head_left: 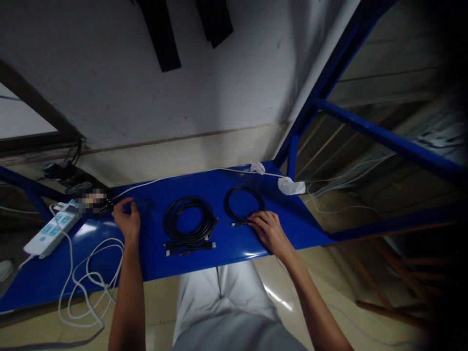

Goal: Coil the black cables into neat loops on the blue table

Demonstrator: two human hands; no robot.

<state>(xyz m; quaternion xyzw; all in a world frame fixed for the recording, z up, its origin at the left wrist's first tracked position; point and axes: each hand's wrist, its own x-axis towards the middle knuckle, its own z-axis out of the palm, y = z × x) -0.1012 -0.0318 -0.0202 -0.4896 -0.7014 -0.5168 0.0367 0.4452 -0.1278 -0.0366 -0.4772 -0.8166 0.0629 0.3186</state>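
My right hand (269, 230) rests at the near right side of a small coil of black cable (227, 207), its fingers closed on the coil by a pale-tipped connector. Left of that coil lies a thicker bundle of coiled black cables (168, 222), with several plug ends pointing towards me; neither hand touches it. My left hand (126, 218) is raised over the table's left part, thumb and forefinger curved with a gap between them. Nothing shows in it. Just beyond its fingers are small dark items (106, 207), too blurred to name.
A white power strip (51, 233) lies on the blue table (234, 248) at left, beside loose white cord (75, 278). A white cable runs along the back edge to a white wrapped piece (290, 185). Blue frame bars (383, 134) rise at right; a wall stands behind.
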